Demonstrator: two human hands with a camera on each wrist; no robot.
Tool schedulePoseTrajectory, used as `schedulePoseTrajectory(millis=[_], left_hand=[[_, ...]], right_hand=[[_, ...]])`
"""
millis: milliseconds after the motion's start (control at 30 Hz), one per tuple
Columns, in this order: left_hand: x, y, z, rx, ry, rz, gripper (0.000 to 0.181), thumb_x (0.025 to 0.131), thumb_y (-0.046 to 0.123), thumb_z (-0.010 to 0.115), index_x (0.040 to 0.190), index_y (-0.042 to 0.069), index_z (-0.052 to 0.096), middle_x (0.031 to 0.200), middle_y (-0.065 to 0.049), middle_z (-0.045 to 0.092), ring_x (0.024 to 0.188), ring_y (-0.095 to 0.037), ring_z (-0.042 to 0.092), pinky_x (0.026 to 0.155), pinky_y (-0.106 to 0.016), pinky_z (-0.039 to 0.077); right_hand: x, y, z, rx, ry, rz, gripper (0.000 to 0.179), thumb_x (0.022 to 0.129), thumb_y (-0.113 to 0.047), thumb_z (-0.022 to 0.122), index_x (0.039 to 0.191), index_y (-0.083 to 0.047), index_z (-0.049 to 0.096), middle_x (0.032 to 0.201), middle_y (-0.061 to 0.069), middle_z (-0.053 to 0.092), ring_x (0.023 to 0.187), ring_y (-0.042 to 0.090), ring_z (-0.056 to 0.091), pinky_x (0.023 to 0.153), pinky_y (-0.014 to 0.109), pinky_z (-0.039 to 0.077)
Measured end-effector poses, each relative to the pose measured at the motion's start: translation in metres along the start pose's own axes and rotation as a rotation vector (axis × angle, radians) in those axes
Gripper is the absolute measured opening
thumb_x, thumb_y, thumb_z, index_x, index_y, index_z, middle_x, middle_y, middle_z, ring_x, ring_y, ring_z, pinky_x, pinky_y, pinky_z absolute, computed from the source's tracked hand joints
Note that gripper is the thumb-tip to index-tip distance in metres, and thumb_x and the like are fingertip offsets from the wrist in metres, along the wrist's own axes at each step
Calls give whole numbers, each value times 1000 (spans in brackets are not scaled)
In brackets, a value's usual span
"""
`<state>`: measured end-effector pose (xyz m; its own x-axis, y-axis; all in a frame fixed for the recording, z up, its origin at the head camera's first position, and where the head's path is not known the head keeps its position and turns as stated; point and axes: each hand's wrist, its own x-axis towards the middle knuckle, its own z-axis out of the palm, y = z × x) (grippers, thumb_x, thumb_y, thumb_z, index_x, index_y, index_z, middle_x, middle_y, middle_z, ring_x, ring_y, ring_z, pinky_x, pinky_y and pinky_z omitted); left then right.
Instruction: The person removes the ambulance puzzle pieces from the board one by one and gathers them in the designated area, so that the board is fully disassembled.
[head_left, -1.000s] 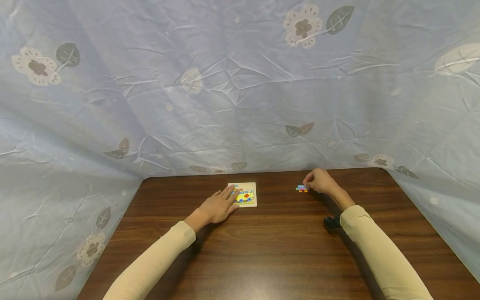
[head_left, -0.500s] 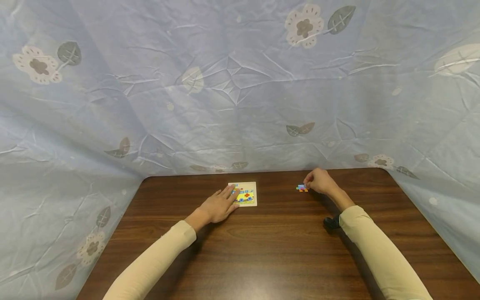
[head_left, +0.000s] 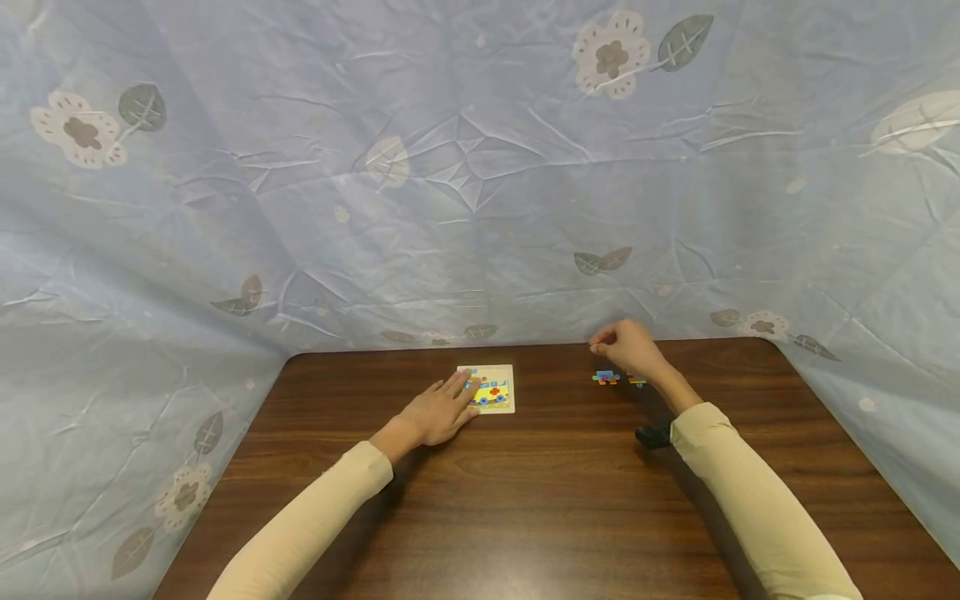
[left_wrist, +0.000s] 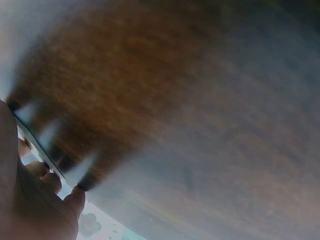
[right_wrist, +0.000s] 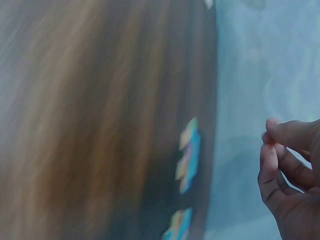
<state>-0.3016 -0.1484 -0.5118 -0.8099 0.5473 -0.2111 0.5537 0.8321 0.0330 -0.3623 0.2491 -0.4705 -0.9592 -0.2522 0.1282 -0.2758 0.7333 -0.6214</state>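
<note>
My left hand (head_left: pixel 438 412) lies with spread fingers over the left part of a small jigsaw puzzle board (head_left: pixel 512 389) showing a yellow vehicle with a red cross. In the left wrist view, several fingertips rest along the board's thin edge (left_wrist: pixel 40 145). My right hand (head_left: pixel 628 346) is raised above the far right of the table, its thumb meeting the fingertips; nothing shows between them in the right wrist view. Below it lies a blue and orange puzzle piece (head_left: pixel 606 377). Another puzzle piece (head_left: pixel 637 381) lies just right of that one, partly covered by my right hand.
The brown wooden table (head_left: pixel 480 500) ends at the back against a pale blue floral cloth (head_left: pixel 480 250), which also hangs at both sides. A black device (head_left: pixel 652 437) sits at my right wrist.
My right hand has lifted off the puzzle pieces and shifted slightly up and left, uncovering part of the second piece. The left hand and the board stay where they were.
</note>
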Motion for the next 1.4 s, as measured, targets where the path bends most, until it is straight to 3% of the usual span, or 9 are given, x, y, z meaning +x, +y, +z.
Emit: schedulePoseTrajectory(millis=[167,400,800,1033,1267,1400], left_hand=[[1,-1,-1,-22,6,-1,69,114,56,22,171,19,8,179,-12,2,167,-29,8,136,-54,20],[-7,4,-2,-64,11,11,73,113,56,24,171,16,7,179,-14,2,167,-32,5,136,-53,17],[-23,13,-2,-2,-15,60,76,112,60,23,171,14,11,179,-12,5,167,-30,8,136,-54,17],[-30,17,1,-19,-36,78,76,111,62,24,171,15,11,180,-10,1,167,-29,7,136,-53,17],[-30,18,1,-22,-14,88,75,112,59,26,170,14,13,179,-12,4,167,-32,11,136,-53,19],[-30,18,3,-10,-7,87,75,112,60,26,171,15,14,179,-11,5,167,-30,13,136,-51,20]], right_hand=[[11,-36,7,28,14,-61,16,98,-15,75,105,-3,82,106,15,81,96,30,75,85,48,62],[24,-69,35,69,-38,-101,13,97,-14,75,102,-4,82,105,13,81,89,24,73,78,39,62],[40,-97,92,85,-191,-74,17,101,-15,71,108,-3,81,107,11,80,91,22,73,80,34,63],[45,-114,121,59,-199,-64,14,101,-12,69,100,-5,81,99,8,80,81,16,71,75,29,62],[48,-127,137,78,-198,-49,13,100,-11,71,106,-2,79,109,11,79,95,23,75,89,38,65],[48,-133,144,114,-210,-32,13,99,-10,72,106,-1,79,110,13,79,94,24,75,87,37,65]])
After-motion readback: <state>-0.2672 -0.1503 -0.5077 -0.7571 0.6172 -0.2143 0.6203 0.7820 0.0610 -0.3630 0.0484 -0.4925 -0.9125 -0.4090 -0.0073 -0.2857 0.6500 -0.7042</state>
